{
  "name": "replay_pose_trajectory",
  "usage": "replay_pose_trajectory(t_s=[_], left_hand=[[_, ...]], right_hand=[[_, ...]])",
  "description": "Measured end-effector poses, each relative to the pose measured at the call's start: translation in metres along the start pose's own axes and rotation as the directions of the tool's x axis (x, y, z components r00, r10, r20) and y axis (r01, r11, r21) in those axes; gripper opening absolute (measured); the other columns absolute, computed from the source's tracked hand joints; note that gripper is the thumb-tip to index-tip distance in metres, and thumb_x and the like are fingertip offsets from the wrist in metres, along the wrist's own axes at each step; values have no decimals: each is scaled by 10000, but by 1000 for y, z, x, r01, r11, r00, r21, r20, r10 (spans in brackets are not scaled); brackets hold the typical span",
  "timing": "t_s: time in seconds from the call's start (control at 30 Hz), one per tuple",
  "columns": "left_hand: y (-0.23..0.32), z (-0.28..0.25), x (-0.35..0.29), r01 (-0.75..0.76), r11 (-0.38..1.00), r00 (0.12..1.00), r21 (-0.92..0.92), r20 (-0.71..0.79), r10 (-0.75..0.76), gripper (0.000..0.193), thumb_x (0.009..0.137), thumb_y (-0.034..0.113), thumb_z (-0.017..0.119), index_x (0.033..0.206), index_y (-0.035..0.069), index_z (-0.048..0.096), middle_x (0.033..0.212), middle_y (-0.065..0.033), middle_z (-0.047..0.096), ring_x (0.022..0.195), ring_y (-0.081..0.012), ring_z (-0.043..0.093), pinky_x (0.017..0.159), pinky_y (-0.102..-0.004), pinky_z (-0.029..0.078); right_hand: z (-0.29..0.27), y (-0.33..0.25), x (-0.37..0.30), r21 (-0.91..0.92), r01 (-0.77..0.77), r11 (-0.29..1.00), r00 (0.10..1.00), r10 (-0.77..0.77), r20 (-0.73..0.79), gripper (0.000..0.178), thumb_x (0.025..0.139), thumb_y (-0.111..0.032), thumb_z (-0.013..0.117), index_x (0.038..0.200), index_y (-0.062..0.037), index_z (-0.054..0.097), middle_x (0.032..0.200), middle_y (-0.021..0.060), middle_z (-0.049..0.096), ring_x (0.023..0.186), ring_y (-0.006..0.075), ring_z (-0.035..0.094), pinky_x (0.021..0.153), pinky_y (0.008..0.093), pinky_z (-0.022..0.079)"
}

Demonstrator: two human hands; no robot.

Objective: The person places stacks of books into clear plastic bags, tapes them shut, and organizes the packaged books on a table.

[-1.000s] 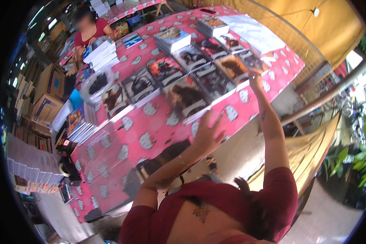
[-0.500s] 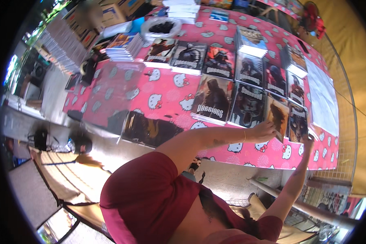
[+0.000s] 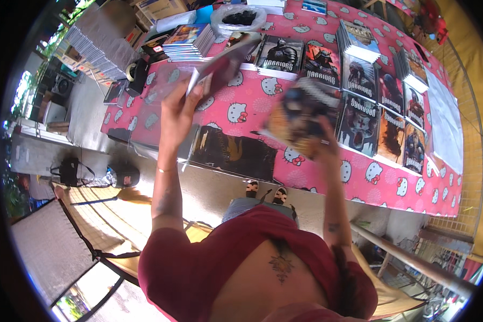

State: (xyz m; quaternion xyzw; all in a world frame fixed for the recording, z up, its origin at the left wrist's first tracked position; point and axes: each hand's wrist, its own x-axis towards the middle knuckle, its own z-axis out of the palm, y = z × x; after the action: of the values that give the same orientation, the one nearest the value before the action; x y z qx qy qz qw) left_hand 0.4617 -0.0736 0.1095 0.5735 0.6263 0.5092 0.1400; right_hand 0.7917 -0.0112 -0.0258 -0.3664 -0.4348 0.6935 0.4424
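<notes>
My left hand (image 3: 183,104) is raised over the left part of the table, closed around a dark-covered notebook (image 3: 228,67) tilted so that its pale edge shows. To its right, my right hand (image 3: 327,145) grips another notebook (image 3: 292,118), with a dark and orange cover smeared by motion; a spiral binding seems to run along its upper edge. Behind and beside it, rows of dark spiral notebooks (image 3: 359,121) with warrior figures lie on the pink table. An orange-covered notebook (image 3: 390,137) and a dark one (image 3: 415,145) form the near right end.
Clear plastic sheeting (image 3: 145,129) and a dark flat sheet (image 3: 233,153) lie along the near left edge. A tape dispenser (image 3: 138,75), stacked notebooks (image 3: 190,40) and a plastic bag with black contents (image 3: 239,19) stand farther back. White paper (image 3: 445,123) covers the right end.
Both hands have left the notebooks at the near right and swung left, each now holding a notebook. My left hand went farthest, across to the left part of the table. The view has shifted too.
</notes>
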Motion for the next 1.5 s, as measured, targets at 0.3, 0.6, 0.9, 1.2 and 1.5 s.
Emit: replay_pose_trajectory(t_s=[0.3, 0.6, 0.9, 1.2, 1.5], left_hand=[[-184, 70, -103, -505, 788, 830, 353, 447, 332, 389, 851, 95, 671, 1236, 145, 659, 1369, -164, 501, 1288, -368, 474, 1079, -528, 365], [-189, 96, -80, -492, 849, 806, 193, 469, 360, 252, 861, 192, 699, 1088, 84, 680, 1123, -127, 660, 1086, -316, 623, 937, -432, 501], [-146, 242, -30, 142, 981, 933, 131, 313, -177, 418, 831, 290, 695, 1067, -36, 580, 924, -256, 682, 873, -443, 663, 727, -505, 519], [-119, -15, 11, 316, 520, 943, -794, 204, -262, 762, 831, -43, 566, 1515, 138, 283, 1302, -175, 525, 947, -231, 641, 697, -330, 620], [-226, 59, -73, 143, 911, 956, 387, 184, -228, 790, 793, 281, 729, 1430, -13, 365, 1234, -266, 545, 1110, -428, 530, 981, -496, 426]], right_hand=[[87, 152, 50, -933, 282, 223, 887, -432, 165, 467, 878, -102, 607, 1340, -77, 543, 1130, 177, 538, 1092, 343, 526, 934, 449, 432], [-91, 33, 13, -924, -185, -333, 910, -413, -34, 642, 825, -72, 627, 1438, -132, 446, 1446, 178, 461, 1373, 355, 392, 1094, 477, 349], [-81, -34, -25, -952, -92, 293, 808, -537, -243, 290, 980, -167, 550, 1208, 4, 602, 960, 212, 644, 793, 339, 639, 667, 402, 493], [142, 69, -11, -916, 388, 100, 802, -527, 282, 409, 846, -138, 693, 1247, -91, 629, 1324, 147, 572, 1223, 325, 550, 965, 446, 476], [100, 164, 70, -556, -18, 831, 943, -172, -287, 505, 929, -221, 617, 1376, -19, 494, 1361, 201, 538, 1285, 295, 489, 1062, 360, 364]])
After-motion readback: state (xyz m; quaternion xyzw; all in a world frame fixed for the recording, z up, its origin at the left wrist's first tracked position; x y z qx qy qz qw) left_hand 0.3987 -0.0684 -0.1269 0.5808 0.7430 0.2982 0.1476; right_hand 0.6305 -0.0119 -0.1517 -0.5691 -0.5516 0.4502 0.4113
